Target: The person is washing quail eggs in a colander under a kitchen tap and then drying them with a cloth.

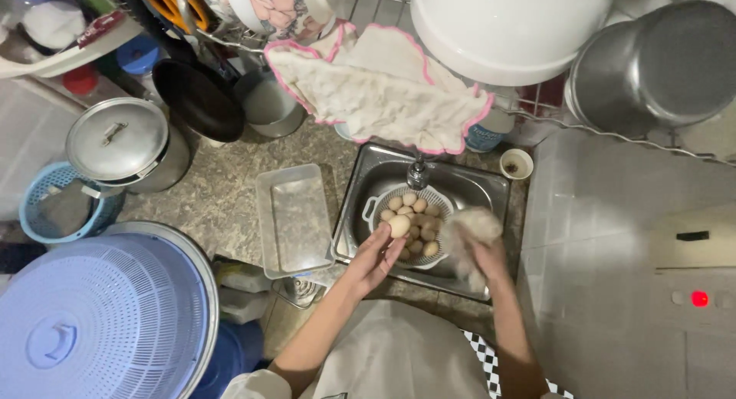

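A white colander (pixel 377 203) full of several pale eggs sits in a small steel sink (pixel 475 186) under the tap (pixel 418 174). My left hand (pixel 372 259) holds one egg (pixel 399 226) at its fingertips, just over the colander's near left edge. My right hand (pixel 484 255) grips a fluffy, blurred cloth or sponge (pixel 471 229) at the colander's right side, close to the held egg.
A clear rectangular tray (pixel 295 215) lies left of the sink on the stone counter. A lidded steel pot (pixel 123 142), a blue basket (pixel 46 215) and a large lilac strainer lid (pixel 100 322) are at left. A pink-edged cloth (pixel 383 88) and pots hang from the rack above.
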